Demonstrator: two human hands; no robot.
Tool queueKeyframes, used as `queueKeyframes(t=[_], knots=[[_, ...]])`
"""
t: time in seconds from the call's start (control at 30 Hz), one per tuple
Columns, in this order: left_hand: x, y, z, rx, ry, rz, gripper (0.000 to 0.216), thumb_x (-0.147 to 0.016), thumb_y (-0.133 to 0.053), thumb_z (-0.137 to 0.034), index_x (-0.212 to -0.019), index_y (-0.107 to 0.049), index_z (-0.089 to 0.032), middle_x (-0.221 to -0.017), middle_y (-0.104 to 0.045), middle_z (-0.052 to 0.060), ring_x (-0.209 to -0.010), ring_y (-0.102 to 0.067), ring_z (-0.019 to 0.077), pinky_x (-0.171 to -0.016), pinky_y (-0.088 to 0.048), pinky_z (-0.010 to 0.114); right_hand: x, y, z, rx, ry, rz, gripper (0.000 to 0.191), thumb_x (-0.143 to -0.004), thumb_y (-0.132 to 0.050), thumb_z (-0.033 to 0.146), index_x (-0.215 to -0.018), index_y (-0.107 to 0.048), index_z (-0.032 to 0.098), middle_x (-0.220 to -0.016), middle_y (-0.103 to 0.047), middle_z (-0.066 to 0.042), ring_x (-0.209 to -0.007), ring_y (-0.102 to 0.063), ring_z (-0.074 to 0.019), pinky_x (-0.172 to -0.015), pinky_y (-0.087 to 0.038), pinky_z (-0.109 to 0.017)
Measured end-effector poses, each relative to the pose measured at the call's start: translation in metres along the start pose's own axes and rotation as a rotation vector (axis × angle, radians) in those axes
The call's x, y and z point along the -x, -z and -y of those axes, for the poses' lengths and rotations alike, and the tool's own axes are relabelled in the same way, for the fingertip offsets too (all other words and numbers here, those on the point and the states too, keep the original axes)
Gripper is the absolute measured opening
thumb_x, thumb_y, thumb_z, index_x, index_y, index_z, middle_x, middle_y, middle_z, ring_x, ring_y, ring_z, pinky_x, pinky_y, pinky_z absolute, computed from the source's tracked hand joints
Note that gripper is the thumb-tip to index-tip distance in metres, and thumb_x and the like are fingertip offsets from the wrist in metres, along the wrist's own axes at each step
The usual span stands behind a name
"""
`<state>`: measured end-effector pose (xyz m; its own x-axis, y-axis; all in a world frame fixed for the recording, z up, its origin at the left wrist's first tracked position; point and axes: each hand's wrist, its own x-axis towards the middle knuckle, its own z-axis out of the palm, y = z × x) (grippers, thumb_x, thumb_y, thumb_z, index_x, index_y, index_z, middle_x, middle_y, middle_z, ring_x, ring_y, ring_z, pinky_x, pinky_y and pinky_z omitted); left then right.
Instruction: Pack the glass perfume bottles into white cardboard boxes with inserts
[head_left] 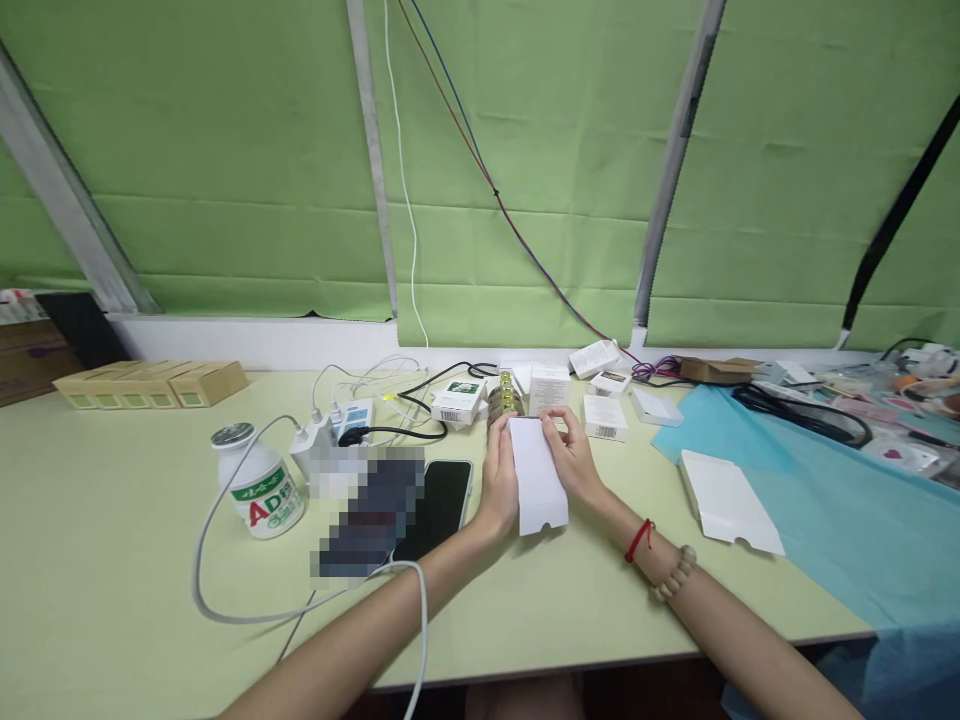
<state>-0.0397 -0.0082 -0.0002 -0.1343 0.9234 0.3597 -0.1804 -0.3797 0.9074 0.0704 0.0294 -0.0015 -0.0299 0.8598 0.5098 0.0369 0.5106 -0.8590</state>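
Between my hands is a narrow white paper box [538, 475], flattened or partly folded, with a small notch in its near edge. My left hand [499, 478] grips its left side, fingers along the edge. My right hand [574, 455] pinches the upper right corner. Just beyond the fingertips stands a row of yellow and dark items [508, 392], whose kind I cannot make out. A dark phone [437, 508] lies left of my left hand. Another white box piece [727, 500] with a notched edge lies flat on the right.
Small printed boxes [459, 400] stand along the back of the table. To the left are a white bottle [259, 485], a charger with cables [315, 448] and several brown boxes [154, 385]. Blue sheeting [795, 520] covers the right side, with a black cable coil [799, 415] on it.
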Motion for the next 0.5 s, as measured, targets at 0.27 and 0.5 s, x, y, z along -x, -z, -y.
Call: queueKeyframes(t=[0.27, 0.5], knots=[[-0.0029, 0.0042, -0.0010, -0.024, 0.044, -0.025, 0.046, -0.089, -0.040, -0.058, -0.116, -0.043, -0.022, -0.101, -0.057, 0.007, -0.078, -0.057, 0.0183, -0.061, -0.047, 0.024, -0.0026, 0.0036, -0.0015, -0.004, -0.035, 0.027, 0.031, -0.082, -0.054, 0.050, -0.092, -0.050, 0.020, -0.083, -0.055, -0.003, -0.058, -0.049, -0.0122, -0.044, -0.036, -0.022], [-0.0028, 0.0055, 0.0034, -0.081, 0.064, 0.002, 0.040, -0.087, -0.048, -0.049, -0.119, -0.039, -0.026, -0.106, -0.056, 0.006, -0.078, -0.057, 0.0177, -0.060, -0.046, 0.024, -0.0011, 0.0031, -0.0026, 0.029, 0.052, -0.002, 0.024, -0.085, -0.052, 0.044, -0.090, -0.052, 0.020, -0.089, -0.056, -0.005, -0.071, -0.055, -0.0156, -0.051, -0.043, -0.024]])
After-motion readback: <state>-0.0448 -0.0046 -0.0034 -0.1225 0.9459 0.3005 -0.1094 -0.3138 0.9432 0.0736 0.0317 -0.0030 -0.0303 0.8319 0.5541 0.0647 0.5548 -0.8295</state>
